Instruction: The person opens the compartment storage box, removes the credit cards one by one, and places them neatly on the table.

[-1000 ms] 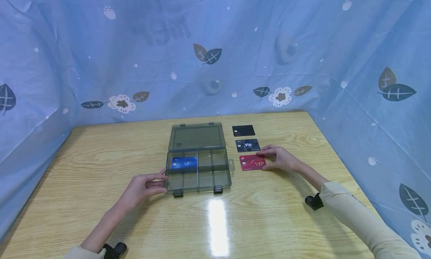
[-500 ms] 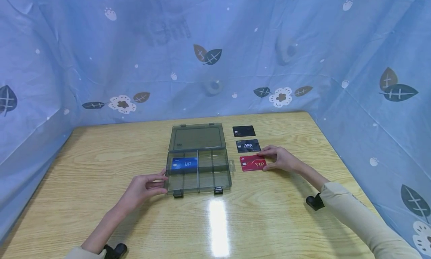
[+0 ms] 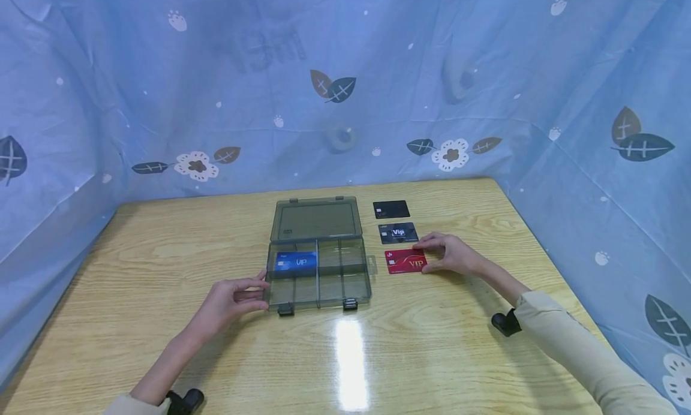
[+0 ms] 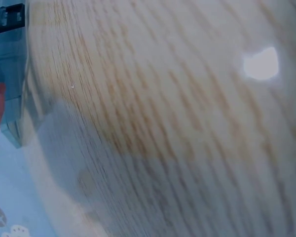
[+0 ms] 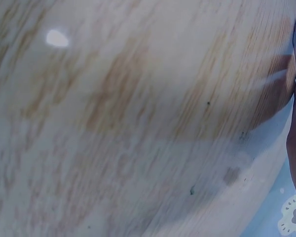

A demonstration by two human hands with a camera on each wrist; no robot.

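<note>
A smoky-grey clear plastic compartment box (image 3: 329, 289) lies with its lid folded back, in the middle of the table in the head view. Inside its back left compartment is a blue VIP card (image 3: 296, 261). My left hand (image 3: 227, 304) rests its fingers and thumb against the box's left side; the left wrist view shows one fingertip at the box wall (image 4: 10, 64). To the right of the box, my right hand (image 3: 450, 254) pinches a red VIP card (image 3: 402, 261) by its right end, thumb at the near corner and fingers at the far one. The card lies low over the table.
Behind the red card lie a dark card with white Vip lettering (image 3: 397, 233) and a plain black VIP card (image 3: 391, 209), in a column. The box's lid (image 3: 318, 219) lies flat toward the back. A blue patterned curtain (image 3: 345, 103) borders the wooden table (image 3: 162, 241).
</note>
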